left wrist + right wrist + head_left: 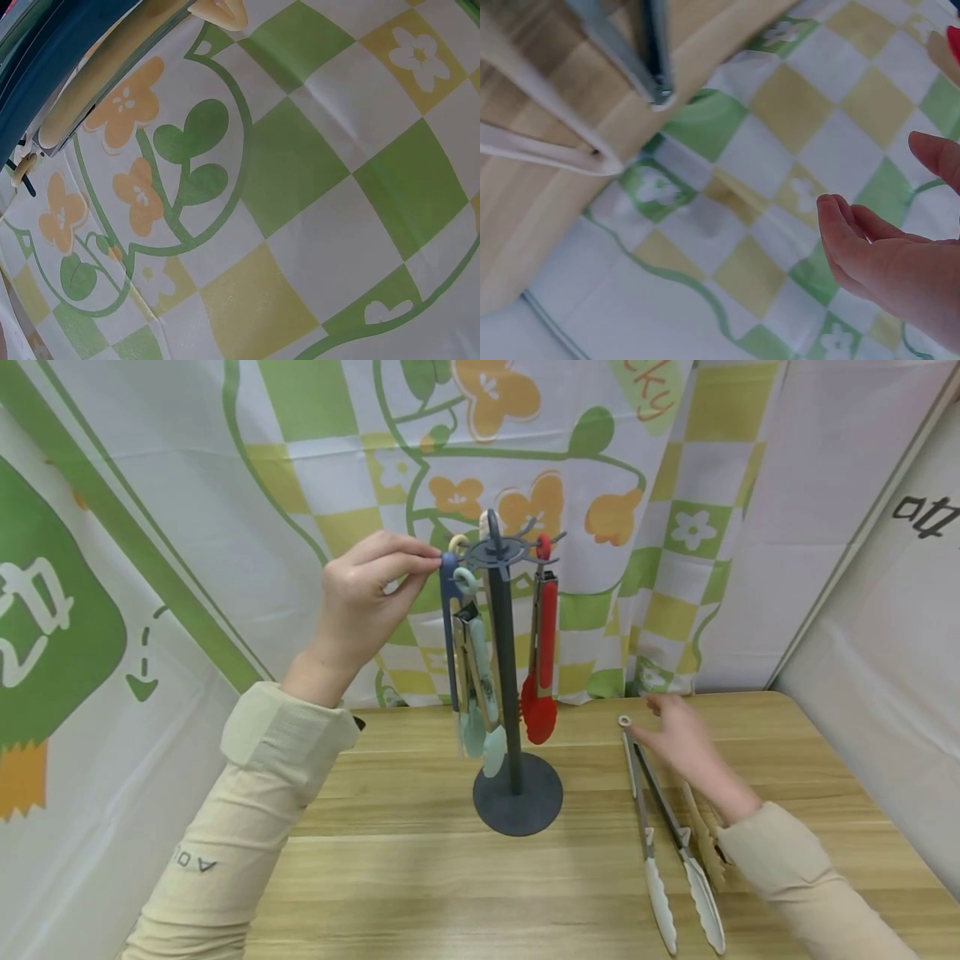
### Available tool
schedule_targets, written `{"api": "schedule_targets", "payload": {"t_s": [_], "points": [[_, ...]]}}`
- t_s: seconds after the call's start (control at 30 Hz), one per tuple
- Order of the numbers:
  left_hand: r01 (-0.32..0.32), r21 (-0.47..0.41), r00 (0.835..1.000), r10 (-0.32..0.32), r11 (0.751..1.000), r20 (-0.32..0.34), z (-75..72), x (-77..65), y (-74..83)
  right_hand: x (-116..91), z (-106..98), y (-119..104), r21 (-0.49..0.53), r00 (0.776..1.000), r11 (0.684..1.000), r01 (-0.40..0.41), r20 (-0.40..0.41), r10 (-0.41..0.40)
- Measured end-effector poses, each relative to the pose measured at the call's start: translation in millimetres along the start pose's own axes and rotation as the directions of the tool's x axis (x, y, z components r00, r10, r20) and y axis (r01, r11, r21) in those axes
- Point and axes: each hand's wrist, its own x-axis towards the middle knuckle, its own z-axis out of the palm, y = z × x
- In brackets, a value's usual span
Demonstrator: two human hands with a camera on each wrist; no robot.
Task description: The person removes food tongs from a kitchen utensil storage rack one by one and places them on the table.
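The long, slim, blue-handled utensil was upright at the left of the black, round-based stand, its top pinched by my left hand. I couldn't quite tell whether it sat on a hook; half caught, it might have dropped on release, and a sideways tug might have jostled the mint-green tongs beside it. My left forearm rose from the near left; my right hand, fingers loosely bent, held nothing near the white-tipped metal tongs.
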Motion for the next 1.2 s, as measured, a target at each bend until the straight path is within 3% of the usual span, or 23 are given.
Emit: {"api": "schedule_targets", "payload": {"t_s": [0.2,0.43,0.67,0.83,1.2], "points": [[0.001,0.009,1.0,-0.001,1.0,0.006,0.3,-0.4,-0.2,1,-6,-19,0.07,0.999,0.997,0.025,0.018,-0.026],[0.002,0.002,1.0,-0.002,1.0,-0.003,0.9,0.7,0.3,4,-8,-37,0.219,0.996,0.972,0.09,-0.033,-0.085],[-0.001,0.002,1.0,0.001,1.0,-0.004,1.1,0.1,0.1,9,-5,-51,0.447,0.99,0.883,0.139,-0.052,-0.13],[0.011,0.0,1.0,-0.011,1.0,-0.013,1.6,-0.1,2.3,12,-1,-57,0.546,0.982,0.818,0.182,-0.061,-0.178],[0.002,0.009,1.0,-0.002,1.0,-0.008,0.7,0.3,2.4,18,8,-63,0.619,0.979,0.763,0.184,-0.045,-0.2]]}}
